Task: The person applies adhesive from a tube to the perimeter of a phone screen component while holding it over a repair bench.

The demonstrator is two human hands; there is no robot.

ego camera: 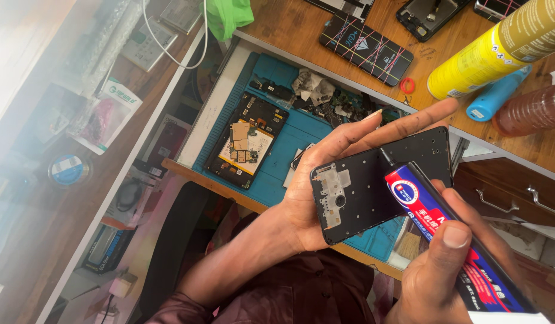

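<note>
Right hand grips a red-and-blue glue tube, nozzle tip touching the black phone frame cradled in the left hand. Judged: bead being laid along the frame; next needs steady squeeze, slow tracking. Beyond, blue mat tray holds an opened phone and loose parts. Yellow can on the surface.

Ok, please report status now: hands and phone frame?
Left hand holds black phone frame. Right hand holds red-blue glue tube, nozzle on frame. Nothing between.
</note>
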